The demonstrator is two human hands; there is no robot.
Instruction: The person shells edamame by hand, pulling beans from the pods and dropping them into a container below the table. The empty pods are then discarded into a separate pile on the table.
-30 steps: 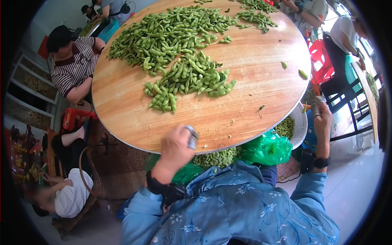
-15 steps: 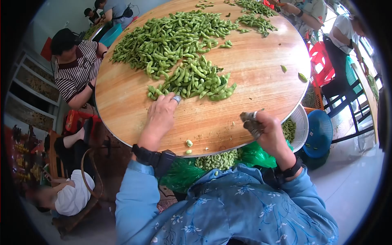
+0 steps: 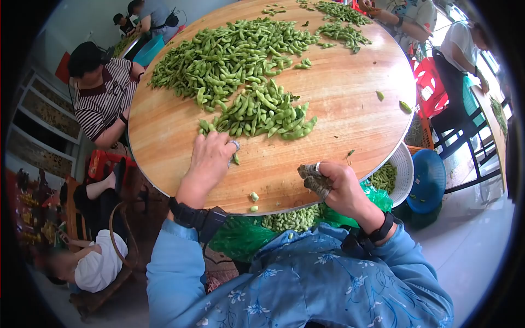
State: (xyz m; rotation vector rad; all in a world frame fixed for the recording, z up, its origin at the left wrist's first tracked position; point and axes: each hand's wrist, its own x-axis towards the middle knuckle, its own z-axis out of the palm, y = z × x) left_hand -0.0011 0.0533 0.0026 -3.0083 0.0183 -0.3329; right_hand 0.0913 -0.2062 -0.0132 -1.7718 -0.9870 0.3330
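Note:
Green soybean pods lie in a small heap in front of a much larger pile of pods on the round wooden table. At the small heap's near edge my left hand is closed, its fingers curled round a single pod that shows beneath them. A ring-like band sits on its index finger. My right hand is over the table's near edge, thumb and fingers drawn together, the tips wrapped in grey material. Nothing shows between them. Two shelled beans rest near the edge.
Below the table edge, shelled beans lie in a green plastic bag. A white basket with pods and a blue basket stand at right. A person in a striped shirt sits at left; other people are around.
My right hand has moved left from the table's right rim, towards the middle. My left hand has drawn slightly back from the small heap, with a pod now showing under its fingers.

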